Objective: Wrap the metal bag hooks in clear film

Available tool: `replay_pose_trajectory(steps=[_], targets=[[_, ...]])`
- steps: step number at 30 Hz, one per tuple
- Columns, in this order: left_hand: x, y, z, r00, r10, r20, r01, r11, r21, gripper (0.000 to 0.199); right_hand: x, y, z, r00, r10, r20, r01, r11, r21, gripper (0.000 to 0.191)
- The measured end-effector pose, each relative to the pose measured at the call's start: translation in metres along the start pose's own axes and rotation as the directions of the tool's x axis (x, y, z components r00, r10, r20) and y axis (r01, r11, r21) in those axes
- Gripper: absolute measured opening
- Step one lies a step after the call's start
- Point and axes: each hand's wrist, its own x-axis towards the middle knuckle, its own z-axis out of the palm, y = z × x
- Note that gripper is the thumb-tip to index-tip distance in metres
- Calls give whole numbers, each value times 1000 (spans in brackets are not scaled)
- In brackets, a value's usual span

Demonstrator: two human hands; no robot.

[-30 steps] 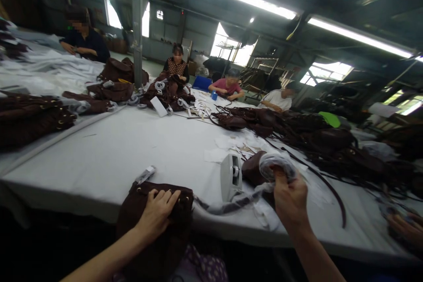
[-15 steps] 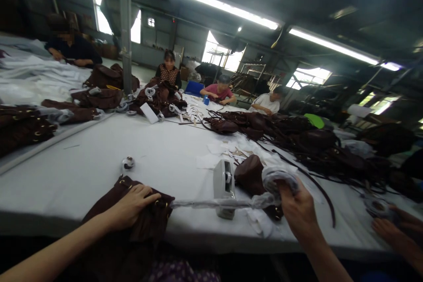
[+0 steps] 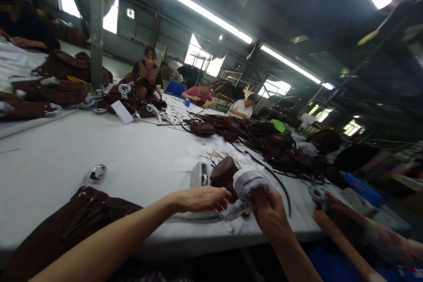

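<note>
Right hand (image 3: 269, 211) clenched on a wad of clear plastic wrap (image 3: 248, 185). Left hand (image 3: 201, 198) released, fingers spread, hovering beside it near the brown bag (image 3: 225, 174).

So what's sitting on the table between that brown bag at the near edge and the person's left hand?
In the head view, only bare white table lies between the brown bag and the left hand; a small wrapped roll sits just beyond the bag.

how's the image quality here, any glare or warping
Head view: the ceiling tube lights and windows blow out to white; straight lines bow from wide-angle warping; the left hand and right hand look soft and dim; the foreground brown bag is underlit.
</note>
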Motion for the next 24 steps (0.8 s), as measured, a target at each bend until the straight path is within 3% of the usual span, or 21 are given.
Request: replay_pose_trajectory(steps=[4, 8, 12, 15, 19, 22, 24], targets=[[10, -1, 12, 996, -41, 81, 47, 996, -73, 47, -8, -2, -10, 999, -36, -8, 35, 995, -96, 23], [-3, -6, 2, 989, -79, 127, 95, 987, -131, 44, -13, -2, -17, 995, -70, 76, 90, 951, -297, 22], [-14, -5, -9, 986, -117, 122, 123, 991, -44, 46, -15, 3, -18, 972, -75, 224, 172, 876, -450, 22], [-17, 0, -14, 995, -104, 12, 103, 993, 67, 47, -15, 3, -13, 911, -131, 392, 349, 751, -560, 27], [-21, 11, -11, 996, -74, -55, 86, 965, 250, 50, -16, -3, 6, 787, -125, 604, 576, 499, -648, 26], [-25, 15, 2, 989, 30, -143, 48, 860, 508, 54, -17, -4, 21, 735, -97, 671, 652, 371, -661, 18], [-27, 14, 11, 971, 106, -214, 57, 765, 642, 39, -18, -2, 28, 732, -116, 671, 660, 360, -659, 17]])
